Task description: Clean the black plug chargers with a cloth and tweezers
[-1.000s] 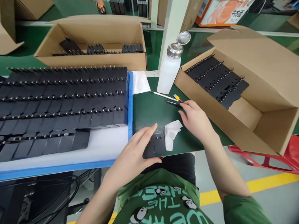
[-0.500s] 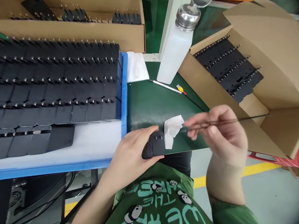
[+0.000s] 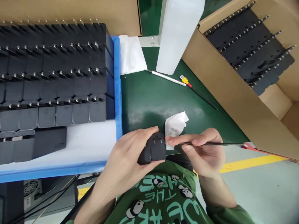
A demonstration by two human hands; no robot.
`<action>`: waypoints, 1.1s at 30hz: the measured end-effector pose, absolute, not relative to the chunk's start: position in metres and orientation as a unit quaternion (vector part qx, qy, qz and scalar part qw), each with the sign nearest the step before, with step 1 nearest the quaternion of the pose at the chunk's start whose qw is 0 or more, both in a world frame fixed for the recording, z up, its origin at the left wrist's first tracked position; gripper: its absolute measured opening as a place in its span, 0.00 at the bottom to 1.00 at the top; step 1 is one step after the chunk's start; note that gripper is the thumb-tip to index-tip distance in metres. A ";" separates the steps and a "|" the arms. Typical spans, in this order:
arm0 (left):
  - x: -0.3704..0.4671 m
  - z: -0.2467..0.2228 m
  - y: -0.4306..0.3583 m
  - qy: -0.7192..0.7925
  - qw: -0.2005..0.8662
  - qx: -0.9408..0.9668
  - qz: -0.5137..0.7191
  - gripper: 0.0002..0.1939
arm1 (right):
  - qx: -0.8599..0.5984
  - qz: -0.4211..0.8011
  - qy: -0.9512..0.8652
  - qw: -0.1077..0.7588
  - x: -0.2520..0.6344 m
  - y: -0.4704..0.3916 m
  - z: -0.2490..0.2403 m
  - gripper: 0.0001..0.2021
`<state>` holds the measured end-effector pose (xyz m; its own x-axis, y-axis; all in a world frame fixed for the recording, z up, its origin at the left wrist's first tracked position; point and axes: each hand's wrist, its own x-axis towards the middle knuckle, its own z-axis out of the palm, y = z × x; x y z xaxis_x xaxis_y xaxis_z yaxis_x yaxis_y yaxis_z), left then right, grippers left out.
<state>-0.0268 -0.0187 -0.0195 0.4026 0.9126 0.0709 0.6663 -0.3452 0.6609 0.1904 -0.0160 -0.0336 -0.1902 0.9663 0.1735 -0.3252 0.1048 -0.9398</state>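
My left hand is wrapped around two black plug adapters set side by side, the metal prongs of the right one facing up. Pinched in my right hand is a thin dark stick-like tool whose exact kind I cannot make out. Its pale tip and my right fingertips are right beside the adapters' right side; whether they touch I cannot tell. A crumpled white wipe lies on the green table, partly behind my right fingers.
On the left, a blue tray holds rows of black adapters. Behind stand a white bottle and a folded white cloth. A white pen-like tool and a USB cable lie near an open cardboard box of adapters.
My right hand has moved left and down, bringing the thin tool to the adapters. My left hand still holds them. The view has shifted, with the bottle's top now out of frame.
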 end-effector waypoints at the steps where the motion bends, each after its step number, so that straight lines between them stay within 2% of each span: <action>1: -0.027 -0.019 -0.018 0.498 0.280 0.791 0.220 0.31 | -0.308 0.588 -0.507 0.550 0.190 -0.015 -0.034 0.16; 21: -0.028 -0.018 -0.018 0.487 0.279 0.797 0.222 0.32 | -0.287 0.568 -0.534 0.557 0.190 -0.010 -0.036 0.20; 33: -0.027 -0.018 -0.018 0.489 0.274 0.798 0.220 0.31 | -0.299 0.568 -0.528 0.557 0.189 -0.011 -0.035 0.19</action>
<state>-0.0267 -0.0179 -0.0176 0.4250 0.9014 0.0830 0.6604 -0.3715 0.6526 0.1887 -0.0111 -0.0350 -0.2007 0.9477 0.2481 -0.3165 0.1770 -0.9319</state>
